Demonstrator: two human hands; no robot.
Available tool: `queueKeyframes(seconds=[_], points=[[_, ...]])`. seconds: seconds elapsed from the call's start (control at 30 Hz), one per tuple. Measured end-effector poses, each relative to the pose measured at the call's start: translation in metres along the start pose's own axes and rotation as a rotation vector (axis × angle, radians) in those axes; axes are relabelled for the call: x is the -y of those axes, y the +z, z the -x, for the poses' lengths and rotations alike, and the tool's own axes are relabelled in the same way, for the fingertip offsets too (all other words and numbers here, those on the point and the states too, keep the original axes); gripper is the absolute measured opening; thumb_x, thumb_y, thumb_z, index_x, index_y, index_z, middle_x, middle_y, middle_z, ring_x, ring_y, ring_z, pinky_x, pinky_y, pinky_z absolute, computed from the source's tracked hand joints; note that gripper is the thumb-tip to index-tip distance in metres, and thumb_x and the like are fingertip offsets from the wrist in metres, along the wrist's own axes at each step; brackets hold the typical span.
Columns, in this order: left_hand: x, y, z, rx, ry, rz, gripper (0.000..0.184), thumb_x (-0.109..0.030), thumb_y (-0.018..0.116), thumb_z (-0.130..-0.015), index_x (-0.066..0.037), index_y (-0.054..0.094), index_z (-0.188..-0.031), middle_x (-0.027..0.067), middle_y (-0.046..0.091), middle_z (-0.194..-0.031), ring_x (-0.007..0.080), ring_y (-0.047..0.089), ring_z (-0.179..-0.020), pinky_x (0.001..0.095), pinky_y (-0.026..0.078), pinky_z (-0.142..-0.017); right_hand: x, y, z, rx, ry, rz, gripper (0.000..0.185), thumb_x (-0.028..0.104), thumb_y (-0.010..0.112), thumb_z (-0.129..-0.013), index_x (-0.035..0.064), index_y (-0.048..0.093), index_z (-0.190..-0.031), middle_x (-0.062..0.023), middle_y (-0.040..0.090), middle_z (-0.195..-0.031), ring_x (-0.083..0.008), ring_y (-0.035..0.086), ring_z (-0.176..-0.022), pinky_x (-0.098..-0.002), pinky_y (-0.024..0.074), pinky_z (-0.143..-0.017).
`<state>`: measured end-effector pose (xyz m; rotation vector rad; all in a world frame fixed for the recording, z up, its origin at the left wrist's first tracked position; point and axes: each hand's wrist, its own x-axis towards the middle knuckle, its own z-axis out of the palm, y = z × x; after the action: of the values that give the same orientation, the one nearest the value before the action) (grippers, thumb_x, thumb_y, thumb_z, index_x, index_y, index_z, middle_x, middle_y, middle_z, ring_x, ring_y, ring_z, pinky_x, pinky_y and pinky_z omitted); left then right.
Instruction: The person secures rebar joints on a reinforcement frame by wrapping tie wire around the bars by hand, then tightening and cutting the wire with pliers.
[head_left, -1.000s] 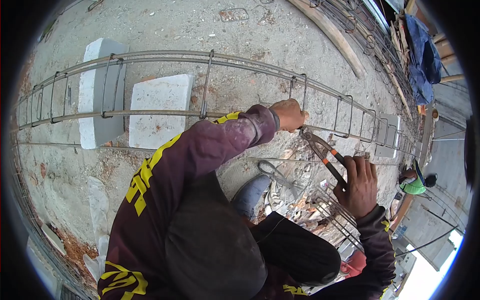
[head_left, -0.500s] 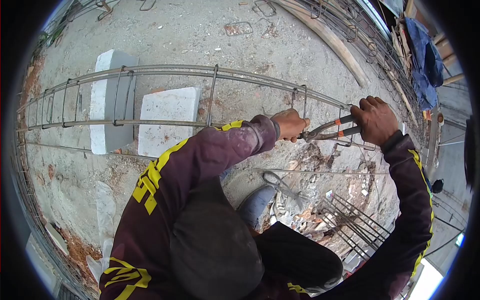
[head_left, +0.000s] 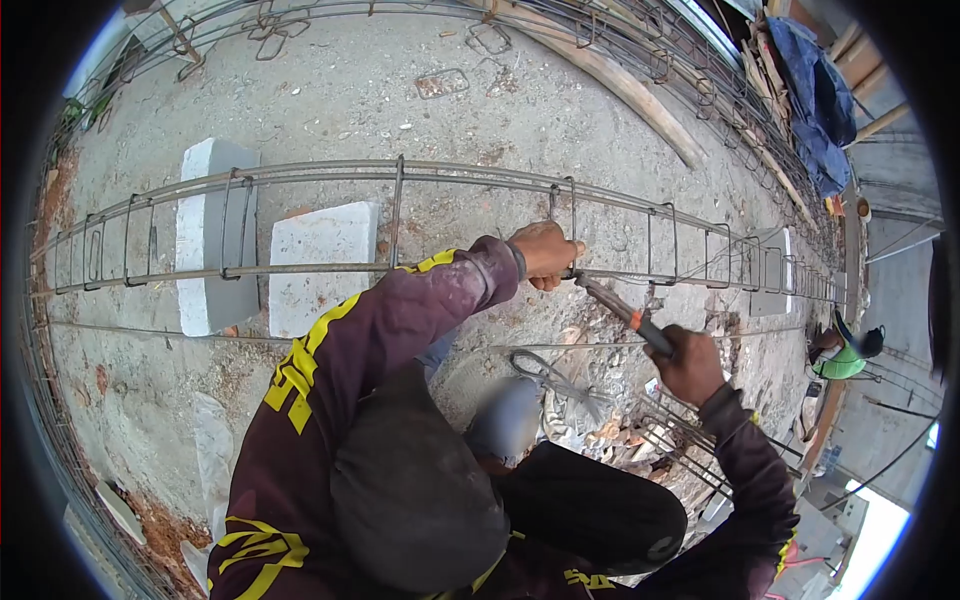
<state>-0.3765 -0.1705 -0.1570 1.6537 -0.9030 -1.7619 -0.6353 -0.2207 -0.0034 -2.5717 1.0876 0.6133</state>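
A long rebar cage (head_left: 480, 172) of bars and square stirrups runs across the view. My left hand (head_left: 545, 252) is closed around a stirrup (head_left: 573, 205) where it meets the near bar. My right hand (head_left: 690, 366) grips a pair of pincers (head_left: 632, 318) with orange and black handles pressed together. Their jaws sit at the near bar, just below my left fingers. Any tie wire in the jaws is too small to make out.
Pale blocks (head_left: 322, 270) stand beneath the cage. A coil of wire (head_left: 555, 372) lies by my shoe. Loose bars (head_left: 680, 445) lie over rubble at lower right. A wooden pole (head_left: 610, 85) and more cages line the back. Another person in green (head_left: 842, 362) is at far right.
My right hand has swung down and toward me with the pincers, whose handles went from spread to together. My left hand stays at the stirrup. The camera view has shifted.
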Motion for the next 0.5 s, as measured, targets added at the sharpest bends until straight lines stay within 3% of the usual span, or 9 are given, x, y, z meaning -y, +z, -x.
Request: queueKeyframes(seconds=[0.07,0.23,0.3,0.5], points=[[-0.005,0.001,0.003,-0.016,0.035,-0.087,0.056,-0.039,0.049,-0.099,0.012,0.065,-0.083,0.019,0.068,-0.07,0.0225,0.067,-0.057,0.0363,0.056,-0.06,0.01,0.044,0.017,-0.011,0.17,-0.222,0.027,0.028,0.071,-0.085,0.002,0.065,-0.088,-0.0219,0.064,-0.068,-0.0419,0.064,-0.065,-0.049,0.049,-0.062],[0.016,0.008,-0.019,-0.1,0.272,-0.332,0.054,-0.036,0.049,-0.099,0.012,0.062,-0.079,0.0201,0.066,-0.073,0.0244,0.069,-0.061,0.0398,0.054,-0.068,-0.015,0.118,0.003,-0.246,0.153,-0.431,0.025,0.023,0.074,-0.082,0.0026,0.064,-0.092,-0.0194,0.065,-0.075,-0.0398,0.065,-0.07,-0.044,0.0499,-0.062],[0.007,0.008,-0.008,-0.108,0.184,-0.25,0.053,-0.037,0.049,-0.099,0.011,0.062,-0.079,0.0197,0.064,-0.072,0.0247,0.069,-0.061,0.0415,0.053,-0.07,-0.026,0.134,-0.008,-0.296,0.107,-0.435,0.025,0.021,0.075,-0.081,0.0035,0.064,-0.094,-0.0175,0.067,-0.082,-0.037,0.067,-0.072,-0.0425,0.0507,-0.063],[-0.002,0.008,0.001,-0.127,0.1,-0.179,0.052,-0.037,0.05,-0.099,0.009,0.061,-0.076,0.0185,0.062,-0.068,0.0238,0.068,-0.059,0.0425,0.051,-0.069,-0.041,0.159,-0.032,-0.396,0.014,-0.496,0.029,0.02,0.077,-0.078,0.0029,0.063,-0.096,-0.0175,0.065,-0.081,-0.038,0.065,-0.073,-0.0416,0.0504,-0.064]])
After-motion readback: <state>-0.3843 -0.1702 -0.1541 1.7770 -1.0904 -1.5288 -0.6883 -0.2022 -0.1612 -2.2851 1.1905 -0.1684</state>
